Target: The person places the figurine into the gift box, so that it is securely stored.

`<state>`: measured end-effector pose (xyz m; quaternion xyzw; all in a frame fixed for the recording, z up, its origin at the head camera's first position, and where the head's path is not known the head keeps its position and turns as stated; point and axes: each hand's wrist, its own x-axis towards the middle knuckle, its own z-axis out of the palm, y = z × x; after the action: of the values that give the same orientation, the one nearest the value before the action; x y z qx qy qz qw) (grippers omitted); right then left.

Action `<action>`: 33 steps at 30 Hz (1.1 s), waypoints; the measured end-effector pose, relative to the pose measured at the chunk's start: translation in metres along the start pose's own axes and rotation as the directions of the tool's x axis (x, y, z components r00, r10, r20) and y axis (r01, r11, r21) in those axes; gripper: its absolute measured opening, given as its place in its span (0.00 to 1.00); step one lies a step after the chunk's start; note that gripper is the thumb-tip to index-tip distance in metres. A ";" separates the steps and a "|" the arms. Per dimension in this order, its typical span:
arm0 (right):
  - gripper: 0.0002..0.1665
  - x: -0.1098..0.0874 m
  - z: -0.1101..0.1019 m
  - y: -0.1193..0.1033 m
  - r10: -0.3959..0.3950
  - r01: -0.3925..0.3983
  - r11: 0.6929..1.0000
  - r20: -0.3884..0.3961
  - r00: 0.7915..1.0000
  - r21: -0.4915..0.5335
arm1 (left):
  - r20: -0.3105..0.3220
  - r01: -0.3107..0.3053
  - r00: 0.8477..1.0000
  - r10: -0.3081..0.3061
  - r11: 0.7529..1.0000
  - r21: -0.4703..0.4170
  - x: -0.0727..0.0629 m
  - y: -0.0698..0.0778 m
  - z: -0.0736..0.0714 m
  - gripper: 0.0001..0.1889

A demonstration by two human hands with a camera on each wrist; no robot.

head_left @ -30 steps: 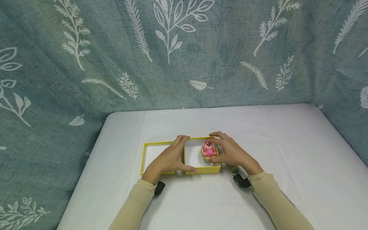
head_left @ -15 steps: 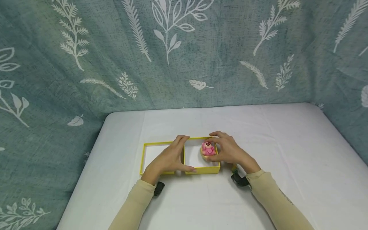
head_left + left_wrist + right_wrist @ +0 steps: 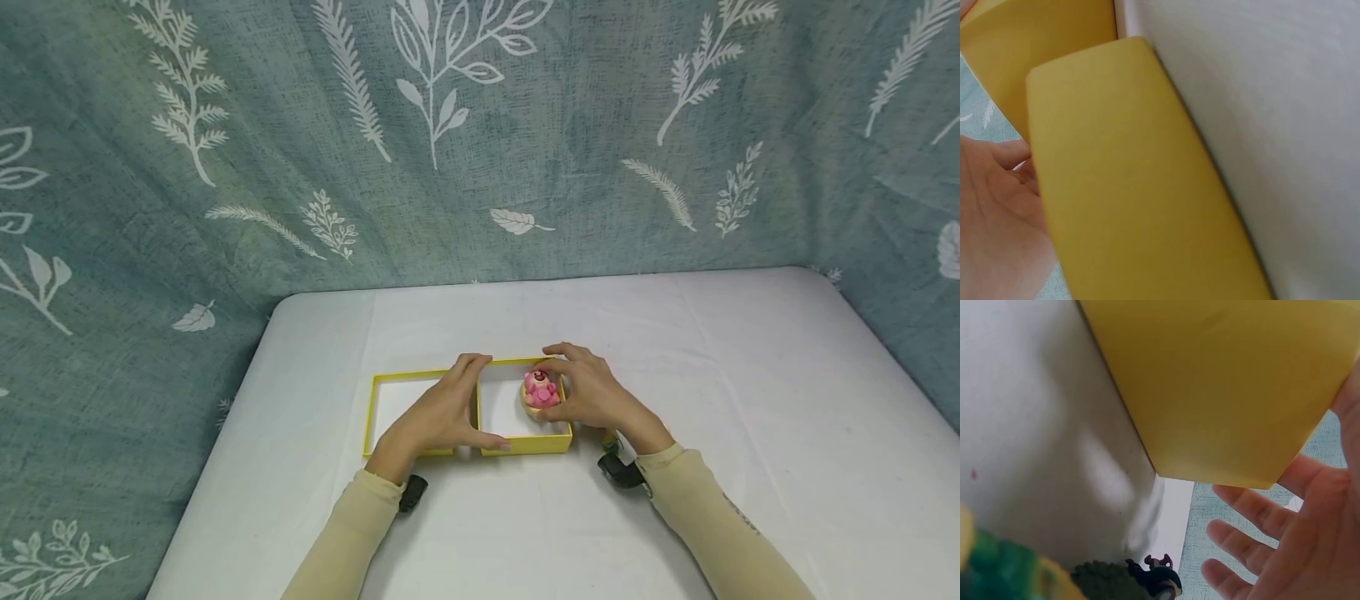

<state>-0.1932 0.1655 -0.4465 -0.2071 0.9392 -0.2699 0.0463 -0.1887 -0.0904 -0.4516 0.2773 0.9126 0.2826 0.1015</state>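
Observation:
A pink bear figurine (image 3: 541,390) with a pale yellow base is inside the right-hand yellow box (image 3: 525,446), near its right wall. My right hand (image 3: 594,389) pinches it between thumb and index finger, reaching over that wall; the other fingers extend beyond the box, as the right wrist view shows. My left hand (image 3: 442,408) spans the same box at its left end, thumb on the front wall and fingers at the back edge, holding it. The figurine does not show in either wrist view, where yellow walls block the sight of the inside.
A shallower yellow-edged tray or lid (image 3: 370,417) lies left of the box, partly under my left hand. Below my right wrist are a blurred green and yellow object (image 3: 1010,569) and a dark small figure (image 3: 1163,581). A patterned curtain (image 3: 480,167) hangs behind the white table (image 3: 712,375).
The whole head view drifts very slightly left. Both hands, the box and the figurine keep nearly the same places relative to each other.

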 end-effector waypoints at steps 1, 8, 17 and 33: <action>0.38 0.000 0.000 0.000 0.003 -0.003 1.000 0.001 1.000 -0.003 | -0.001 0.000 1.000 0.000 1.000 0.001 0.000 0.000 0.000 0.65; 0.37 0.000 0.001 -0.003 0.013 -0.013 0.999 0.001 1.000 -0.037 | -0.004 -0.008 1.000 0.008 1.000 -0.007 -0.001 -0.002 0.001 0.66; 0.37 0.002 0.001 -0.006 0.023 -0.022 0.999 0.012 1.000 -0.049 | -0.011 -0.011 1.000 0.011 1.000 -0.004 -0.001 -0.002 0.001 0.66; 0.33 0.004 0.008 -0.007 0.003 -0.004 0.996 -0.002 1.000 -0.089 | -0.012 -0.026 1.000 0.026 1.000 0.002 0.000 -0.003 0.002 0.66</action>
<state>-0.1924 0.1551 -0.4498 -0.2071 0.9507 -0.2280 0.0369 -0.1894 -0.0917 -0.4550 0.2876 0.9097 0.2849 0.0920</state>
